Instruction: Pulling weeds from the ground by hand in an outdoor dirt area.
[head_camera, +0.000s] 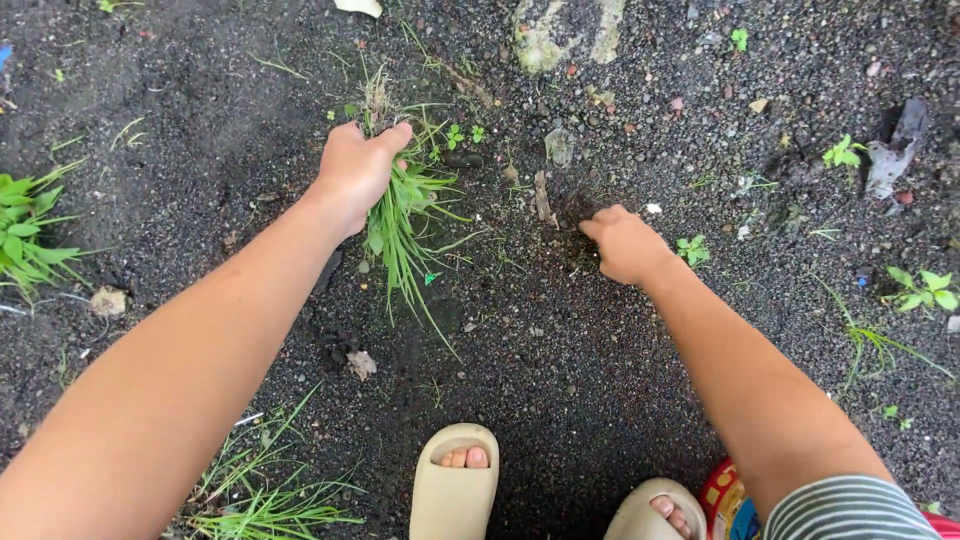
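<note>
Cream-coloured rubber slides sit nearest at the bottom edge, the left slide (453, 483) showing bare toes and the right slide (660, 512) half cut off by the frame, with a striped sleeve (850, 508) just beside it at the lower right. A loose tuft of grass (262, 497) lies on the dark gravel soil (560, 380) to the left of the feet. Farther out, both bare forearms stretch forward over the ground. The left hand (355, 175) is clenched around a bunch of pulled grass (400, 225), gripping it near the root end so the green blades hang down and spread toward the feet. The right hand (625, 243) is well apart from it, knuckles up, fingers curled down and pressed into the soil at a small dug patch; what, if anything, the fingers pinch cannot be told. Small green weeds (845, 153) dot the gravel to the right, a leafy plant (25, 240) grows at the left edge, and a pale stone (560, 35) lies farthest away at the top.
</note>
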